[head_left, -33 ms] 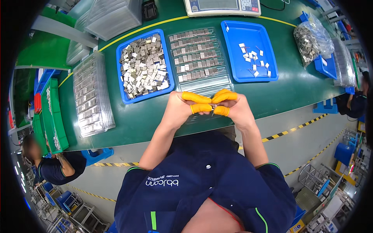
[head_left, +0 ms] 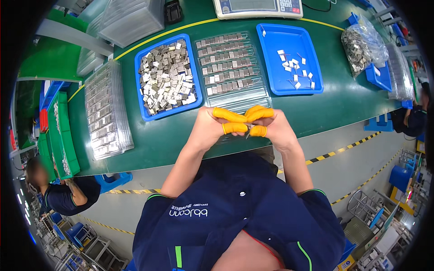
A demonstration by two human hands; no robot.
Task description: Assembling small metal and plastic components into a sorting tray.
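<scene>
Yellow finger covers sit on the thumbs and fingers of both my hands, which meet above the near edge of the table. My left hand (head_left: 221, 122) is closed in a pinch, and my right hand (head_left: 266, 122) pinches from the other side. Between the fingertips is a small silver piece (head_left: 249, 126), mostly hidden, with a thin dark end pointing down. Just beyond my hands lies a clear plastic tray (head_left: 237, 100) with rows of small flat silver battery cells (head_left: 229, 74) with wires. Its nearest rows hold no cells.
A blue tray (head_left: 199, 90) heaped with silver cells is left of the clear tray. Another blue tray (head_left: 296, 90) on the right holds several white-faced wired cells. Stacked clear trays (head_left: 108, 113), a scale (head_left: 257, 13) and a bag of cells (head_left: 357, 49) stand around. Co-workers sit at both sides.
My fingertips have shifted slightly around the small piece, and its thin dark end shows more below them. The trays have not moved.
</scene>
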